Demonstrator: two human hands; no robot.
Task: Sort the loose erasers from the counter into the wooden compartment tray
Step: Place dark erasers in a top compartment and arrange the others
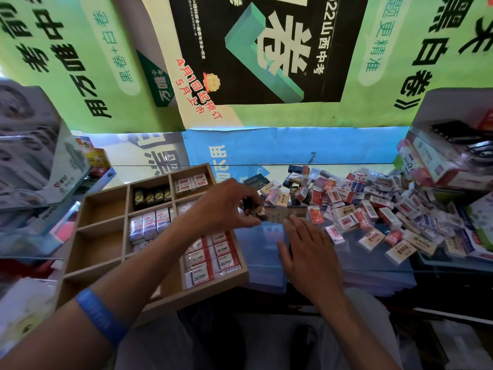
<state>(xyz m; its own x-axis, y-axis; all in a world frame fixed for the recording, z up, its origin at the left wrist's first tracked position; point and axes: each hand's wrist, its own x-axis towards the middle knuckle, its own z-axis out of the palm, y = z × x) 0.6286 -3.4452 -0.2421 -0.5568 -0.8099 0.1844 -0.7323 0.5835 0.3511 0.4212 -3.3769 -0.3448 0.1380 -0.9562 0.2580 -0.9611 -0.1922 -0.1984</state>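
Observation:
A wooden compartment tray (80, 225) lies at the left on the glass counter. Its cells hold rows of black erasers (152, 196), white-and-blue erasers (149, 222) and red-and-white 2B erasers (213, 256); the left column of cells is bare. A heap of loose erasers (360, 206) covers the counter at the right. My left hand (226, 206) reaches over the tray's right edge with its fingers closed around dark erasers (252, 209). My right hand (306, 249) rests flat on the glass beside it, fingers spread, holding nothing.
Stacked stationery packs (34, 161) crowd the left side. A clear box of boxed goods (448, 156) stands at the right, overhanging the heap. Green and black posters (253, 49) cover the wall behind. The glass counter edge (346, 265) runs near my right wrist.

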